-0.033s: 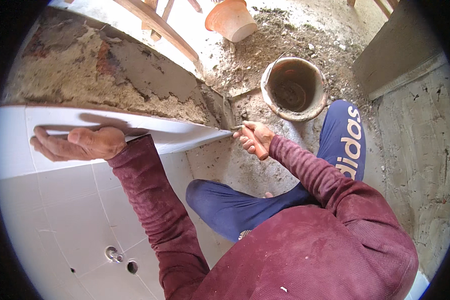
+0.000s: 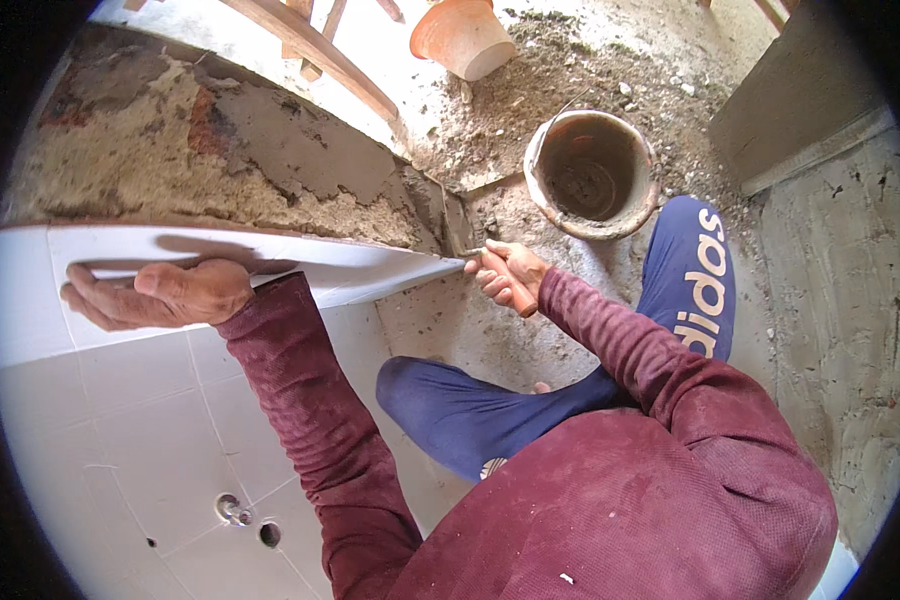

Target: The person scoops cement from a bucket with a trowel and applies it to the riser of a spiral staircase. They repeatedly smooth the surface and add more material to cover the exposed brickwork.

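Observation:
My left hand (image 2: 160, 294) is open beside the white wall tiles (image 2: 25, 285), with its fingers stretched out and its shadow falling on the tiles. Whether it touches them I cannot tell. My right hand (image 2: 503, 275) is closed around the reddish-brown handle of a trowel (image 2: 513, 289). The tool's metal part sits at the far end of the top tile row, and most of its blade is hidden. Above the tiles runs a rough mortar and brick surface (image 2: 280, 165).
A mortar-stained bucket (image 2: 642, 205) with a wire handle stands beyond my right hand. Farther off are an orange tub (image 2: 460, 40), wooden poles (image 2: 320, 50) and scattered rubble (image 2: 560, 75). A metal pipe fitting (image 2: 232, 509) and a round hole are in the lower tiles. A rough cement wall (image 2: 830, 290) rises at right.
The view has shifted very slightly. Both hands and the trowel stay in the same places.

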### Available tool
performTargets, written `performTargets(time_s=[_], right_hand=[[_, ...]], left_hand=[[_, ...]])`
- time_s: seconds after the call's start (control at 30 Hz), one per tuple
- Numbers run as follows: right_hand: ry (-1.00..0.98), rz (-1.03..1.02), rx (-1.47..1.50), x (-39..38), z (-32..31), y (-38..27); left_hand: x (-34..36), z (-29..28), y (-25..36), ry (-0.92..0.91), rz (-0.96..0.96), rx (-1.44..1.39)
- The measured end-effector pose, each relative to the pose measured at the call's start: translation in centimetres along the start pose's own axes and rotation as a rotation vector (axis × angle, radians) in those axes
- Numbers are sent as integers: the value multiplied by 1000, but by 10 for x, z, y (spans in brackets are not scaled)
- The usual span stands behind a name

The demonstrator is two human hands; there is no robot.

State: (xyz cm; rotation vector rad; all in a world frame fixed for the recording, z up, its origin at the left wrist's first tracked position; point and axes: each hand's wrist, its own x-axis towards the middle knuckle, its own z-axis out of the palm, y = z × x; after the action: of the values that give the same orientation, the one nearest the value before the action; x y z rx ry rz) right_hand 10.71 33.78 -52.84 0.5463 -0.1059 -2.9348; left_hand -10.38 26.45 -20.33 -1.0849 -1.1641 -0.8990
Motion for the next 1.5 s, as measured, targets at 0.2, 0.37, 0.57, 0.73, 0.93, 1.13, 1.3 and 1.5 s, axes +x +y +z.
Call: performTargets(time_s=[0.2,0.37,0.57,0.73,0.93,1.13,1.3,1.5], right_hand=[[-166,42,3,19,13,-26],[-150,50,-141,7,39,-39],[-145,21,-381,-17,69,-20],[-169,-18,-487,-33,109,11],[-23,-194,-718,-55,111,52],[8,-61,-812,-104,54,70],[117,-88,-251,-43,-8,19],[-5,-19,-298,6,7,7]], left_hand=[[-4,4,6,30,-95,-25],[-1,12,5,26,1,-14],[-17,-2,-39,-17,361,140],[12,-1,-5,-19,81,102],[0,7,13,-53,-81,71],[-12,-11,-18,-29,225,198],[-1,7,3,32,163,94],[1,12,7,57,111,35]])
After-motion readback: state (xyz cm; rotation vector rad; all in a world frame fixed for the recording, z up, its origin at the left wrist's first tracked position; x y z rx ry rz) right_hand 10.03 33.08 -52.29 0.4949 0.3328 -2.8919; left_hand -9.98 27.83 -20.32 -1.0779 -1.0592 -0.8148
